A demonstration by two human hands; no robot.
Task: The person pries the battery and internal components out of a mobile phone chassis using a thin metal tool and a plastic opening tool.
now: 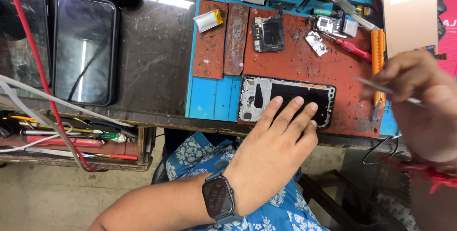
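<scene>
An opened phone frame (259, 94) lies near the front edge of a blue and red repair mat (209, 98). My left hand (276, 147) rests flat on the frame's right half, fingers spread, a dark smartwatch (218, 198) on the wrist. My right hand (419, 100) hovers at the mat's right edge and grips thin metal tweezers (376, 87) that point left. A circuit board (269, 33) lies on the red part of the mat behind the frame.
A small silver battery (208, 20), loose metal parts (328, 26) and a red-handled tool (354, 50) lie on the mat. Two dark phones (84, 50) lie on the worn table at left. A drawer (71, 140) holds tools. A red cable (35, 59) crosses the left side.
</scene>
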